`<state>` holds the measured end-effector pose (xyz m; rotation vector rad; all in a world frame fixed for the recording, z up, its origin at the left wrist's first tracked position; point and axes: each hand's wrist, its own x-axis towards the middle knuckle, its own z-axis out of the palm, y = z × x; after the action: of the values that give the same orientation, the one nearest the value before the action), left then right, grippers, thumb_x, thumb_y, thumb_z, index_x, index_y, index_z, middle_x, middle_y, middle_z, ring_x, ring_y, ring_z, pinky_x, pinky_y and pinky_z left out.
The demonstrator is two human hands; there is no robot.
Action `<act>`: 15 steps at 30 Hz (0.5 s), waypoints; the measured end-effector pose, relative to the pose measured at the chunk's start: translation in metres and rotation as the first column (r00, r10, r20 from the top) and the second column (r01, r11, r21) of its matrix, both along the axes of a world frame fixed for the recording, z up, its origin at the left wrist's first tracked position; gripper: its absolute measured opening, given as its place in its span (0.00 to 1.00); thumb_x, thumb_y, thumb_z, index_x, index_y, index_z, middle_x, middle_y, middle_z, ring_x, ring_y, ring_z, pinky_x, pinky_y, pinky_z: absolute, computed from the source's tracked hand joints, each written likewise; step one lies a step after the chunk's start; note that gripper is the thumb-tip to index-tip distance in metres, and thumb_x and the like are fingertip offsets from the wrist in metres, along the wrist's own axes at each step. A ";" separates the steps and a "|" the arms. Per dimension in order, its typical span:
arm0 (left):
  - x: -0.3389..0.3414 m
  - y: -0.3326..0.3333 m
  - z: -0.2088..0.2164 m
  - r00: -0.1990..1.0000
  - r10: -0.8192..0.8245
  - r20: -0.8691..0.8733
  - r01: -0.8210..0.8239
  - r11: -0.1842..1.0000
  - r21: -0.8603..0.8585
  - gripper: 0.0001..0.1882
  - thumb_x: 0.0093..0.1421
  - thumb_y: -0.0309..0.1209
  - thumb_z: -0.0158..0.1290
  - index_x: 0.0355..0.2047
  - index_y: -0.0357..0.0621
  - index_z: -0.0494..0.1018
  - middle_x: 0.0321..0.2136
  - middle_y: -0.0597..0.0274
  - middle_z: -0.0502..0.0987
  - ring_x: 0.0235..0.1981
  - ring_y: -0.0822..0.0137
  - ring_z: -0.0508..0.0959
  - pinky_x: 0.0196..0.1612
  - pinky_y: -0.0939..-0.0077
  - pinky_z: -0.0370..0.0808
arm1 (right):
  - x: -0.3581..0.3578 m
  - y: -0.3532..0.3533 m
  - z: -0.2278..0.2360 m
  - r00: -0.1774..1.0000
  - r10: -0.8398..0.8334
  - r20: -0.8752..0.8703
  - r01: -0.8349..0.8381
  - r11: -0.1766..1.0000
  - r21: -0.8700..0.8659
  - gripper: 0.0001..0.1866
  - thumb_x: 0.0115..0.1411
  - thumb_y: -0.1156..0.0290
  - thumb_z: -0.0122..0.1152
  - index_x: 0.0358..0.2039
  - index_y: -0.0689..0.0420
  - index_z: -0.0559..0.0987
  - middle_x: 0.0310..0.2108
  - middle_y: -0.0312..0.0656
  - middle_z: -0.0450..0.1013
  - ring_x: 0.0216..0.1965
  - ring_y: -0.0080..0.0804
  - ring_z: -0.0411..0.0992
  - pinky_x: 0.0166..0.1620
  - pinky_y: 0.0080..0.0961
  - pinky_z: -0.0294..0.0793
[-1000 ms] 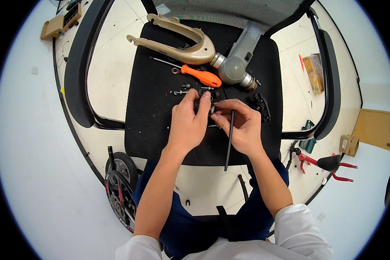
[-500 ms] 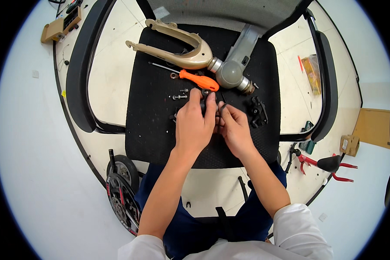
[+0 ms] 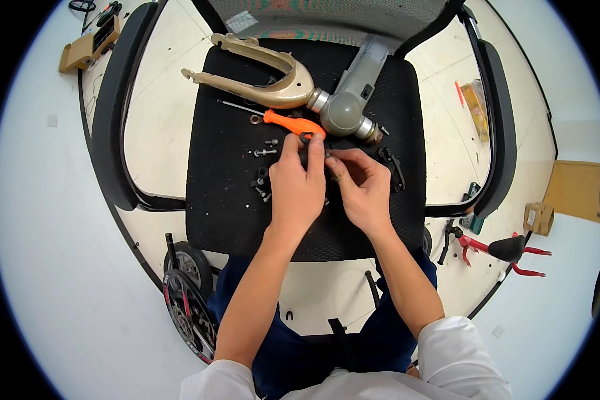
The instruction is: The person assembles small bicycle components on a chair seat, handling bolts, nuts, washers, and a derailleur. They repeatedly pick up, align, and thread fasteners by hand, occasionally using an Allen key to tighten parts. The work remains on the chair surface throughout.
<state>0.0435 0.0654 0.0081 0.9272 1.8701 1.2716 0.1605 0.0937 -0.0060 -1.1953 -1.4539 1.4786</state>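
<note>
Over the black chair seat (image 3: 213,223), my left hand (image 3: 292,190) pinches a small dark part (image 3: 305,159) between thumb and fingers; most of it is hidden. My right hand (image 3: 365,193) is closed at the part's right side, thumb and fingertips together; what they grip is too small to make out. Just beyond my fingertips lies a screwdriver (image 3: 288,123) with an orange handle. A beige fork (image 3: 293,92) joined to a grey tube with a round joint (image 3: 343,115) rests behind it. Several bolts (image 3: 265,153) lie left of my left hand, and a black bracket-like piece (image 3: 395,170) right of my right hand.
Black armrests (image 3: 110,127) flank the seat, with a mesh backrest (image 3: 340,23) behind. On the floor are a wheeled frame (image 3: 187,300) at left, a red frame piece (image 3: 473,245) and a green case (image 3: 473,220) at right, and cardboard boxes (image 3: 539,220).
My right hand has shifted slightly and its fingers have curled closer to the dark part. The view has moved a little, so the seat's contents appear further left.
</note>
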 end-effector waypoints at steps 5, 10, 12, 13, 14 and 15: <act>-0.003 0.014 -0.003 0.997 -0.046 0.067 0.046 0.999 -0.006 0.23 0.70 0.44 0.47 0.32 0.32 0.72 0.21 0.54 0.75 0.22 0.65 0.75 0.30 0.68 0.71 | 0.012 0.019 0.001 0.984 0.092 -0.155 -0.072 0.989 0.131 0.10 0.57 0.83 0.64 0.40 0.68 0.82 0.44 0.45 0.76 0.45 0.27 0.76 0.49 0.23 0.76; -0.003 0.023 -0.008 0.989 -0.064 0.133 0.057 0.997 0.057 0.24 0.69 0.46 0.47 0.33 0.31 0.72 0.22 0.51 0.77 0.21 0.63 0.77 0.28 0.69 0.72 | 0.016 0.033 0.004 0.974 0.155 -0.163 -0.118 0.969 0.215 0.11 0.57 0.83 0.64 0.42 0.65 0.82 0.44 0.44 0.76 0.45 0.29 0.75 0.50 0.25 0.75; -0.002 0.022 -0.007 0.998 -0.051 0.023 0.049 0.995 0.086 0.23 0.69 0.45 0.48 0.33 0.32 0.71 0.21 0.51 0.77 0.21 0.62 0.77 0.27 0.70 0.72 | 0.015 0.032 0.004 0.968 0.072 -0.241 -0.054 0.995 0.081 0.09 0.59 0.79 0.64 0.41 0.65 0.81 0.41 0.44 0.77 0.42 0.27 0.75 0.46 0.24 0.75; 0.000 0.020 -0.005 0.999 -0.041 -0.008 0.042 0.996 0.082 0.23 0.69 0.45 0.48 0.33 0.32 0.71 0.21 0.50 0.77 0.20 0.61 0.78 0.26 0.70 0.72 | 0.015 0.030 0.004 0.993 0.060 -0.097 -0.055 0.997 0.051 0.08 0.60 0.76 0.63 0.40 0.66 0.80 0.40 0.44 0.76 0.40 0.25 0.74 0.44 0.23 0.74; 0.002 0.018 -0.003 0.999 -0.028 -0.036 0.030 0.996 0.079 0.22 0.69 0.44 0.49 0.33 0.32 0.70 0.20 0.50 0.76 0.20 0.60 0.78 0.26 0.69 0.72 | 0.016 0.029 0.004 0.995 0.079 0.061 -0.080 0.996 0.024 0.09 0.62 0.73 0.62 0.39 0.66 0.79 0.39 0.45 0.76 0.38 0.24 0.73 0.42 0.23 0.73; 0.005 0.017 -0.002 0.999 -0.028 -0.037 0.031 0.997 0.077 0.21 0.69 0.44 0.49 0.32 0.33 0.70 0.19 0.52 0.75 0.20 0.63 0.76 0.27 0.70 0.71 | 0.016 0.027 0.004 0.973 0.089 0.211 -0.090 0.996 -0.004 0.10 0.63 0.71 0.61 0.38 0.66 0.78 0.38 0.45 0.76 0.36 0.23 0.72 0.40 0.23 0.72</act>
<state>0.0482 0.0828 0.0060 1.0212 1.8391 1.3264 0.1769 0.1212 -0.0025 -1.3315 -1.6717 1.4409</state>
